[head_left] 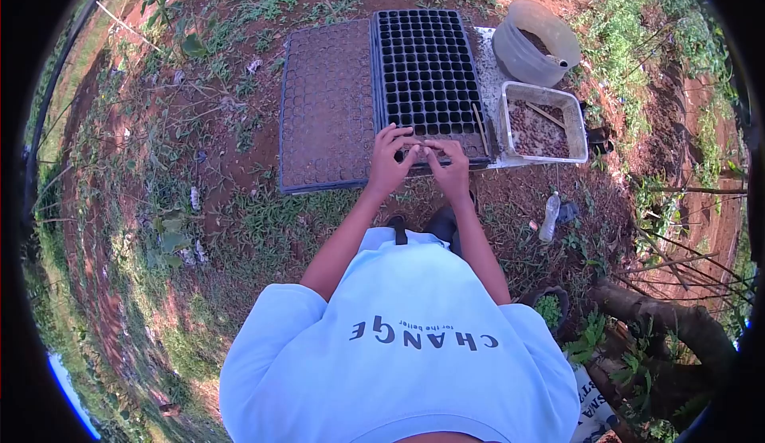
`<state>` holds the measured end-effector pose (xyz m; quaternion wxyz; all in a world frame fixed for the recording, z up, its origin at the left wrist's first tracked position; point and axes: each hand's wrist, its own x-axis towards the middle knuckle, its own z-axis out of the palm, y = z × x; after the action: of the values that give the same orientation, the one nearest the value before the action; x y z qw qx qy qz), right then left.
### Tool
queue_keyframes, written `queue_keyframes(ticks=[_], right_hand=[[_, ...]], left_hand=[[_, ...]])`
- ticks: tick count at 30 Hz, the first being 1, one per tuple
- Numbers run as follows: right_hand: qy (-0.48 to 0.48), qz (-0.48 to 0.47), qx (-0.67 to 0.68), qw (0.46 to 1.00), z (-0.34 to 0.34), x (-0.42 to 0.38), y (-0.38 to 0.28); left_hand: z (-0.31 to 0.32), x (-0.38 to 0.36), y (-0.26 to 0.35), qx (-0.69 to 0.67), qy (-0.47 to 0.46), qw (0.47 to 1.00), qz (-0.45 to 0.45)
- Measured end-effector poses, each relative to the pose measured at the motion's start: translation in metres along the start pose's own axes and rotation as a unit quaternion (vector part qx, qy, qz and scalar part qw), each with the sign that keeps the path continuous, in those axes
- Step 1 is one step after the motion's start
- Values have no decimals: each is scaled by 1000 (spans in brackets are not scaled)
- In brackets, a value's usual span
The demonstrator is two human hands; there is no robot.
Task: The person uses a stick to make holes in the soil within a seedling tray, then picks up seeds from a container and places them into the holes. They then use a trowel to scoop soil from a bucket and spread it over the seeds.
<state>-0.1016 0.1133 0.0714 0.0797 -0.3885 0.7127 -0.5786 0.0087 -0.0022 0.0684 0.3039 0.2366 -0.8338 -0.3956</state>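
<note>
My left hand (pixel 390 160) and my right hand (pixel 450 170) meet over the near end of a black seedling tray (pixel 426 68). The fingers of both hands are bent, with the thumbs and fingertips almost touching. Anything between the fingertips is too small to make out. Most cells of this tray show dark and hollow, while the rows by my hands hold brown soil. A thin stick (pixel 480 128) lies along its right edge. To the left is a second seedling tray (pixel 327 104), filled with soil.
Right of the trays stands a white rectangular tub (pixel 584 128) of small reddish-brown pieces with a flat stick (pixel 546 114) in it. Behind it is a translucent bucket (pixel 518 52) containing soil. A clear plastic bottle (pixel 550 216) lies on the ground. Branches (pixel 661 315) are at lower right.
</note>
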Motion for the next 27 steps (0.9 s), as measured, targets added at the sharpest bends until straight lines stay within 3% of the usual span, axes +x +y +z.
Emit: queue_keyframes(ticks=[27], right_hand=[[-15, -21, -14, 1000, -4, 0, -3]], left_hand=[[-7, 2, 3, 11, 22, 998, 65]])
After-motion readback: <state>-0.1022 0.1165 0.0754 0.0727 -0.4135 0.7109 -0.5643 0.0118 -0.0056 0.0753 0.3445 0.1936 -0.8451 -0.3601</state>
